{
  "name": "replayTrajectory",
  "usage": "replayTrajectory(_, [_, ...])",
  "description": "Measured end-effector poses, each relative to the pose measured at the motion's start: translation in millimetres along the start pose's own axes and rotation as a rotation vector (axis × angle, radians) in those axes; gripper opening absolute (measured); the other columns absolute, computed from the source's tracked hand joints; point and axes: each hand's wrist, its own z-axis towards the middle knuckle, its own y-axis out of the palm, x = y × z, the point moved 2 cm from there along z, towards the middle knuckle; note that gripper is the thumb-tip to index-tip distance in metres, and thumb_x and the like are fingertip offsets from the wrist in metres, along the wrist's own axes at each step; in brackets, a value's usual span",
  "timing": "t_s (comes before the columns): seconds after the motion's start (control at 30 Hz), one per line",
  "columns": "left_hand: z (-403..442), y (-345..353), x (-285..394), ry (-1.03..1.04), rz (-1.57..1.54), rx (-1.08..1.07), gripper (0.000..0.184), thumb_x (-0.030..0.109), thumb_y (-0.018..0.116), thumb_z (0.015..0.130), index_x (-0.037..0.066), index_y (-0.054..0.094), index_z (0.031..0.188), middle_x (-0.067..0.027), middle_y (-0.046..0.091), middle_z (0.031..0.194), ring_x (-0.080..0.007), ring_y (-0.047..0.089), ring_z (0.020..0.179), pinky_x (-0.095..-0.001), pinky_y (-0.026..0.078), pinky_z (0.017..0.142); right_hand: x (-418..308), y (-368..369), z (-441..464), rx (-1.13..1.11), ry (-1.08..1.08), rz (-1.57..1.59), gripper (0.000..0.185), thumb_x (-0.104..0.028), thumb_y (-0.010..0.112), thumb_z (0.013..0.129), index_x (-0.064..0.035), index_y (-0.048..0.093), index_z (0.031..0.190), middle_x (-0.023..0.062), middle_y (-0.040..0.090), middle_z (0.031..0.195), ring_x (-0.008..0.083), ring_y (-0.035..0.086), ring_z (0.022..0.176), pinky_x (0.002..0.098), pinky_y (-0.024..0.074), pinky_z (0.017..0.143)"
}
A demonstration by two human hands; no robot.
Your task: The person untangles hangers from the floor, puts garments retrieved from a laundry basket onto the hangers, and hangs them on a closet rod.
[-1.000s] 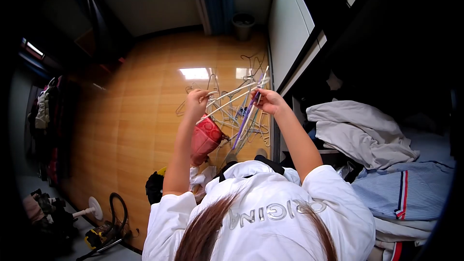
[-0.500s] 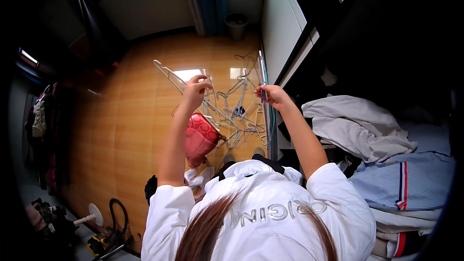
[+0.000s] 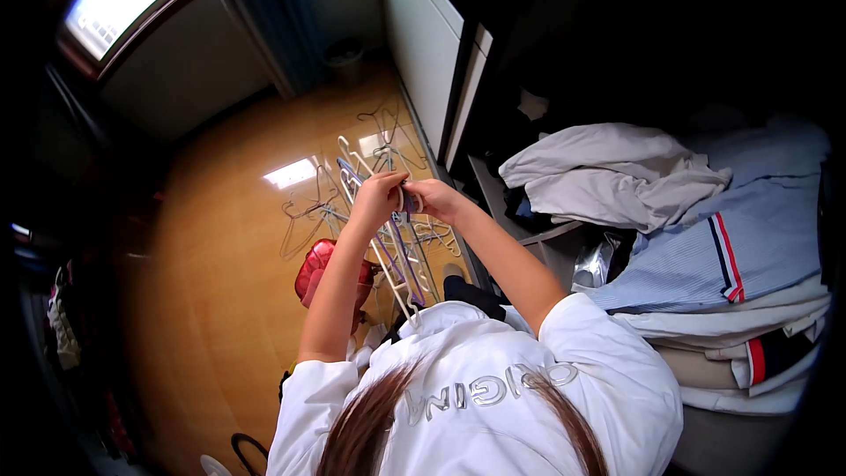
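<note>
My left hand [image 3: 379, 200] and my right hand [image 3: 439, 201] meet in front of me, fingers closed around the middle of some clothes hangers. A white hanger [image 3: 345, 146] and a purple hanger [image 3: 408, 251] stretch out from my grip, both near and far. Which hand bears which hanger is hard to tell, because the fingers cover the overlap. Below on the floor lie several more wire hangers [image 3: 306, 214]. A red bag [image 3: 315, 269] sits beside my left forearm, partly hidden by it.
On the right, a shelf holds a crumpled white garment [image 3: 608, 172], a blue striped garment [image 3: 679, 260] and stacked clothes. A white cabinet door [image 3: 427, 44] stands ahead. A bin [image 3: 345, 60] is by the curtain [image 3: 264, 18] at the far wall.
My hands were apart and have come together at the hangers. The white and purple hangers now lie close side by side. The view has turned toward the shelf.
</note>
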Motion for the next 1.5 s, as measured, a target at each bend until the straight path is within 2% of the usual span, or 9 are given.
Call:
replayTrajectory(0.13, [8,12,4,-0.243,0.002,-0.221,0.033,-0.002,0.053,0.066,0.004,0.058,0.098,-0.0161,0.059,0.081,-0.0307,0.058,0.072,-0.0329,0.046,0.064,0,-16,-13,-0.022,0.062,-0.079,0.026,-0.021,0.047,0.085,0.0023,0.054,0.092,0.0068,0.059,0.084,0.0121,0.057,0.076,0.0272,0.0457,0.072])
replayTrajectory(0.4, [35,60,9,-0.095,-0.252,-0.300,0.049,0.010,0.063,0.069,0.009,0.046,0.115,-0.0152,0.060,0.094,-0.0261,0.059,0.085,-0.0331,0.047,0.070,-19,-65,-62,0.307,-0.196,-0.234,0.013,-0.013,0.050,0.081,-0.0019,0.058,0.082,0.0020,0.059,0.076,0.0076,0.053,0.069,0.0193,0.0408,0.064])
replayTrajectory(0.6, [19,131,-14,-0.422,-0.502,0.005,0.077,0.027,0.068,0.069,0.007,0.024,0.128,-0.0206,0.035,0.124,-0.0276,0.034,0.117,-0.0374,0.031,0.091,-71,-90,-136,0.583,-0.398,0.075,0.016,-0.012,0.043,0.084,-0.0015,0.055,0.087,0.0043,0.058,0.080,0.0099,0.053,0.074,0.0228,0.0430,0.068])
replayTrajectory(0.7, [-7,186,-4,-0.978,-0.881,-0.324,0.094,0.044,0.065,0.067,0.010,0.006,0.133,-0.0153,0.031,0.127,-0.0287,0.034,0.114,-0.0420,0.031,0.087,-87,-109,-159,0.616,-0.562,0.217,0.015,-0.015,0.044,0.085,-0.0021,0.053,0.085,0.0038,0.055,0.079,0.0124,0.052,0.073,0.0260,0.0425,0.071])
replayTrajectory(0.8, [-11,230,12,-0.954,-1.419,-0.729,0.046,0.043,0.046,0.080,0.013,0.041,0.113,-0.0074,0.051,0.106,-0.0208,0.049,0.095,-0.0415,0.038,0.081,-109,-120,-185,0.623,-0.692,0.278,0.015,-0.016,0.046,0.084,-0.0028,0.052,0.083,0.0034,0.052,0.077,0.0132,0.050,0.070,0.0276,0.0417,0.071])
replayTrajectory(1.03, [43,263,56,-0.770,-1.553,-0.998,0.078,0.067,0.023,0.076,0.001,0.048,0.111,-0.0092,0.051,0.108,-0.0218,0.042,0.105,-0.0415,0.028,0.091,-137,-179,-235,0.468,-0.828,0.451,0.012,-0.013,0.045,0.084,-0.0030,0.050,0.080,0.0035,0.049,0.075,0.0116,0.045,0.063,0.0281,0.0419,0.064])
replayTrajectory(1.13, [55,262,47,-0.504,-1.083,-0.947,0.080,0.068,0.027,0.075,0.003,0.038,0.120,-0.0093,0.049,0.110,-0.0208,0.045,0.101,-0.0375,0.030,0.089,-137,-179,-242,0.451,-0.838,0.441,0.012,-0.013,0.044,0.085,-0.0027,0.048,0.080,0.0043,0.048,0.078,0.0121,0.044,0.063,0.0277,0.0407,0.064])
replayTrajectory(1.33, [75,233,66,-0.341,-1.121,-0.819,0.084,0.054,0.051,0.073,0.005,0.016,0.131,-0.0115,0.038,0.124,-0.0221,0.035,0.115,-0.0369,0.023,0.095,-148,-168,-242,0.474,-0.811,0.444,0.013,-0.013,0.046,0.085,-0.0009,0.048,0.083,0.0035,0.047,0.075,0.0098,0.041,0.062,0.0234,0.0370,0.063])
replayTrajectory(1.5, [101,253,86,-0.588,-1.340,-0.824,0.063,0.033,0.053,0.080,0.006,0.023,0.128,-0.0074,0.044,0.115,-0.0200,0.044,0.105,-0.0352,0.037,0.086,-171,-147,-239,0.451,-0.789,0.362,0.013,-0.011,0.044,0.085,0.0011,0.049,0.088,0.0024,0.047,0.076,0.0092,0.041,0.063,0.0207,0.0355,0.061])
